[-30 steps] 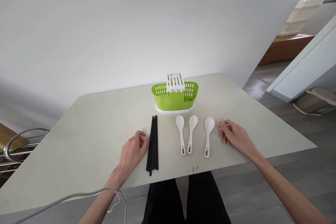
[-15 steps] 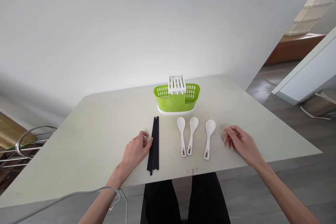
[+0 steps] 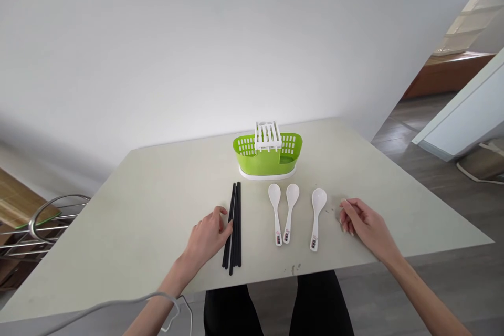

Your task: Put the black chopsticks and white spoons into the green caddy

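Several black chopsticks lie in a loose bundle on the table, pointing away from me. My left hand rests just left of them, palm down. Its thumb tip touches the bundle's left side, the index finger is bent apart from the thumb, and nothing is gripped. To the right lie three white spoons, a left one, a middle one and a right one, with printed labels on their handles. My right hand lies right of the spoons, fingers loosely curled in and thumb against the index finger, holding nothing visible.
A green basket with a white base and a white slatted piece across its top stands behind the utensils, near the wall. A grey cable crosses above my left forearm. At far left is a metal rack with a wooden board.
The whole view has shifted slightly, so the table things sit lower. The chopsticks' near ends look a little more spread beside my left thumb. My right hand stays beside the spoons.
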Available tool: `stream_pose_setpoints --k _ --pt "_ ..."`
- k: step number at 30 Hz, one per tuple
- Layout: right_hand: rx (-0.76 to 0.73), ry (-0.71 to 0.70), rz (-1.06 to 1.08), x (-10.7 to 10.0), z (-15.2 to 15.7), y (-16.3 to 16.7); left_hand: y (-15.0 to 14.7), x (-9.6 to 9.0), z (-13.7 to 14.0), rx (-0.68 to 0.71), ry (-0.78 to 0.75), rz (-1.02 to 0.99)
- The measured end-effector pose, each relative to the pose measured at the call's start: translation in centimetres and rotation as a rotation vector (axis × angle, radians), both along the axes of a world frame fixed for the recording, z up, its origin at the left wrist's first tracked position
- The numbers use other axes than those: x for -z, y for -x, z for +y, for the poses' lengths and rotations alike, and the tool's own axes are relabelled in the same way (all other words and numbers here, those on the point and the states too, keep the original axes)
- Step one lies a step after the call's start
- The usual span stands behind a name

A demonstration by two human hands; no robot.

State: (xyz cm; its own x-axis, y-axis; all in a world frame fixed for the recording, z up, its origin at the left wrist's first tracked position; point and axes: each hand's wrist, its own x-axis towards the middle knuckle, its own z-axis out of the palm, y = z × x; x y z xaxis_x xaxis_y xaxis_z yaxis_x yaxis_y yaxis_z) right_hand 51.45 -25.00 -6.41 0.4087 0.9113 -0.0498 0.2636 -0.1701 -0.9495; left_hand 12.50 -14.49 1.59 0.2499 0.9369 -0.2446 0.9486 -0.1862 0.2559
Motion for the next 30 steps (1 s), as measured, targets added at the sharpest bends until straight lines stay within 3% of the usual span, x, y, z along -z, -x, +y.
stream_pose_setpoints --k 4,12,18,22,26,30 --pt "0.017 0.01 -0.005 -0.3 0.0 0.1 -0.1 -0.7 0.4 -0.005 0.002 0.106" --pt "0.0 0.057 0.002 -0.2 0.1 0.1 0.0 -3.2 2.8 0.059 0.012 0.508" --pt "-0.018 0.061 0.033 -0.3 0.2 0.0 0.7 -3.8 4.8 0.096 -0.011 0.582" --pt "-0.038 0.068 0.026 -1.4 0.1 0.0 2.8 -4.9 5.3 0.037 -0.072 0.376" --pt "-0.073 0.019 -0.061 -4.1 0.6 1.3 4.3 -7.3 5.0 -0.051 -0.1 -0.082" --pt "-0.187 -0.057 -0.174 -8.0 2.0 5.0 2.8 -9.2 4.2 -0.176 -0.06 -0.526"
